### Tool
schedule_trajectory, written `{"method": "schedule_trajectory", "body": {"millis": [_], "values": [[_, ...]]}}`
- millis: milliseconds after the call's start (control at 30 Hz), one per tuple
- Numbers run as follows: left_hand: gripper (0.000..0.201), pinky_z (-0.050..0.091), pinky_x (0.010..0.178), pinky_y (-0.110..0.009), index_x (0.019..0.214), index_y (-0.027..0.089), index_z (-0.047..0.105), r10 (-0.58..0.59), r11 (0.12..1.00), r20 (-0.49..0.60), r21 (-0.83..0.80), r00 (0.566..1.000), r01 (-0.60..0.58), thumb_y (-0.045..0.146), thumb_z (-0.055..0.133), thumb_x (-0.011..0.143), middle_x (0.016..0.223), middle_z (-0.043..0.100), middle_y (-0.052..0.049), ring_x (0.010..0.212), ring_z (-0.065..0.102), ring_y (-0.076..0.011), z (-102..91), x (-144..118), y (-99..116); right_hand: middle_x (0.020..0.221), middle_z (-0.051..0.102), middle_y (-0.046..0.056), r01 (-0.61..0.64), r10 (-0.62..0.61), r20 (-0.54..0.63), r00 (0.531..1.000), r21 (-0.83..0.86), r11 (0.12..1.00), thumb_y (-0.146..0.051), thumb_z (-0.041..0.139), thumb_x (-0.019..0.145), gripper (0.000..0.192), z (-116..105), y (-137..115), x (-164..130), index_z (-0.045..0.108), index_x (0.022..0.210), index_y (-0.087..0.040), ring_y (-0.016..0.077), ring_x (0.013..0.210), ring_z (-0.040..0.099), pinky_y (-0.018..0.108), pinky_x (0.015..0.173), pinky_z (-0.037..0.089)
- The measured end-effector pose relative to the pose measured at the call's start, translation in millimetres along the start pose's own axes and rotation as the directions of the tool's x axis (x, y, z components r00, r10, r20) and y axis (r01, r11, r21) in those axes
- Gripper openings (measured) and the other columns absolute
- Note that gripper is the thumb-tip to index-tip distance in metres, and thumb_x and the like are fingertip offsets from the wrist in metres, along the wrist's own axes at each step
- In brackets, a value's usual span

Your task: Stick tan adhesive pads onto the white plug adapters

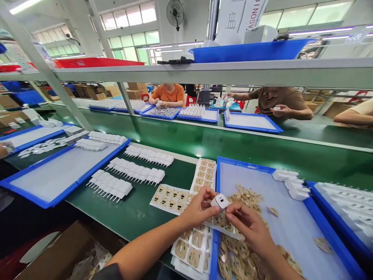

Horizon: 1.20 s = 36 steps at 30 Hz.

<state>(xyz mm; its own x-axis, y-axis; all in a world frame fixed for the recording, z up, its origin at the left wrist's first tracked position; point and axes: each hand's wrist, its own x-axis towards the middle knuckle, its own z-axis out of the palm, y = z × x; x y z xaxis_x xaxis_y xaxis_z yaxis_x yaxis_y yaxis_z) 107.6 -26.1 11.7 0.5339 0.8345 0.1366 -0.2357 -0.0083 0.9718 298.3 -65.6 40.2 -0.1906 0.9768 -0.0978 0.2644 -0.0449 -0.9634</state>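
My left hand and my right hand meet over the left edge of a blue tray. Between their fingertips they hold one small white plug adapter, its port face turned toward me. Under my hands lie white sticker sheets with small tan labels, and a heap of peeled tan backings fills the tray's near left part. A few white adapters lie at the tray's far corner.
Rows of white adapters lie on the green bench to my left, beside a large blue tray. Another blue tray of adapters sits at the right. Across the green belt, other people handle adapters at blue trays. A cardboard box stands below left.
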Motion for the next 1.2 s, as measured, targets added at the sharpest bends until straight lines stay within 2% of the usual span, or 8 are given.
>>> {"method": "schedule_trajectory", "body": {"millis": [100, 200, 300, 433, 600, 733, 1100, 1200], "values": [[0.05, 0.047, 0.09, -0.026, 0.115, 0.017, 0.046, -0.019, 1.0, -0.022, 0.013, 1.0, 0.019, 0.036, 0.074, 0.078, 0.114, 0.054, -0.009, 0.108, 0.055, -0.0149, 0.9, -0.7, -1.3, 0.085, 0.055, 0.004, -0.037, 0.038, -0.024, 0.999, 0.015, 0.999, -0.06, 0.062, 0.071, 0.053, -4.0, 1.8, -3.2, 0.057, 0.086, -0.01, -0.0031, 0.075, 0.054, 0.004, 0.068, 0.048], [0.056, 0.048, 0.094, -0.029, 0.126, 0.021, 0.052, 0.044, 0.979, -0.05, 0.199, 0.998, -0.033, 0.033, 0.075, 0.077, 0.12, 0.055, -0.009, 0.114, 0.055, -0.0175, 1.8, -2.8, 1.4, 0.091, 0.057, 0.005, -0.044, 0.045, -0.039, 0.998, 0.038, 0.998, -0.057, 0.064, 0.071, 0.05, -4.8, -3.3, -8.8, 0.058, 0.086, -0.01, -0.0018, 0.083, 0.058, 0.004, 0.073, 0.05], [0.042, 0.046, 0.095, -0.031, 0.116, 0.019, 0.061, 0.236, 0.858, -0.039, 0.478, 0.971, -0.19, 0.03, 0.073, 0.078, 0.114, 0.061, -0.008, 0.108, 0.057, -0.0175, 1.7, -4.5, 6.6, 0.094, 0.058, 0.005, 0.014, -0.009, -0.058, 0.998, 0.093, 0.996, -0.052, 0.064, 0.073, 0.044, -4.6, -9.3, -13.1, 0.057, 0.085, -0.01, -0.0019, 0.088, 0.058, 0.005, 0.08, 0.052], [0.04, 0.045, 0.095, -0.029, 0.115, 0.02, 0.059, 0.374, 0.709, 0.025, 0.636, 0.927, -0.304, 0.024, 0.073, 0.078, 0.111, 0.061, -0.006, 0.106, 0.057, -0.0152, 1.6, -5.4, 9.8, 0.108, 0.056, 0.006, 0.115, -0.104, -0.079, 0.991, 0.149, 0.982, -0.045, 0.064, 0.076, 0.037, -5.0, -13.0, -14.4, 0.058, 0.079, -0.009, -0.0024, 0.097, 0.057, 0.005, 0.081, 0.052], [0.043, 0.045, 0.095, -0.025, 0.118, 0.02, 0.057, 0.417, 0.627, 0.085, 0.694, 0.905, -0.354, 0.021, 0.073, 0.077, 0.112, 0.058, -0.005, 0.107, 0.056, -0.0131, 3.8, -9.6, 10.6, 0.091, 0.058, 0.003, 0.068, -0.049, -0.204, 0.978, 0.087, 0.994, -0.046, 0.06, 0.079, 0.037, 0.5, -8.1, -14.1, 0.057, 0.089, -0.011, -0.0049, 0.083, 0.055, 0.004, 0.076, 0.049], [0.044, 0.046, 0.095, -0.026, 0.117, 0.019, 0.057, 0.409, 0.612, 0.097, 0.709, 0.908, -0.351, 0.021, 0.074, 0.077, 0.112, 0.058, -0.006, 0.107, 0.057, -0.0136, 5.0, -10.2, 11.8, 0.09, 0.059, 0.003, 0.035, -0.014, -0.257, 0.966, 0.08, 0.996, -0.047, 0.061, 0.078, 0.04, 4.9, -7.1, -13.7, 0.057, 0.091, -0.009, -0.0052, 0.081, 0.055, 0.004, 0.075, 0.048], [0.043, 0.048, 0.094, -0.028, 0.118, 0.02, 0.057, 0.41, 0.583, 0.086, 0.741, 0.908, -0.334, 0.023, 0.074, 0.077, 0.11, 0.059, -0.006, 0.106, 0.057, -0.0141, 4.4, -13.1, 10.3, 0.091, 0.059, 0.003, -0.011, 0.059, -0.243, 0.968, 0.194, 0.981, -0.047, 0.063, 0.075, 0.042, 11.4, -14.3, -14.5, 0.056, 0.09, -0.009, -0.0047, 0.08, 0.057, 0.004, 0.073, 0.051], [0.043, 0.049, 0.092, -0.028, 0.117, 0.019, 0.058, 0.434, 0.575, 0.096, 0.736, 0.896, -0.358, 0.022, 0.074, 0.077, 0.11, 0.059, -0.006, 0.105, 0.057, -0.0145, 4.2, -12.6, 10.4, 0.092, 0.059, 0.004, -0.02, 0.067, -0.237, 0.969, 0.194, 0.981, -0.047, 0.063, 0.076, 0.042, 11.7, -15.3, -15.8, 0.057, 0.092, -0.009, -0.0039, 0.082, 0.058, 0.004, 0.075, 0.051]]}}
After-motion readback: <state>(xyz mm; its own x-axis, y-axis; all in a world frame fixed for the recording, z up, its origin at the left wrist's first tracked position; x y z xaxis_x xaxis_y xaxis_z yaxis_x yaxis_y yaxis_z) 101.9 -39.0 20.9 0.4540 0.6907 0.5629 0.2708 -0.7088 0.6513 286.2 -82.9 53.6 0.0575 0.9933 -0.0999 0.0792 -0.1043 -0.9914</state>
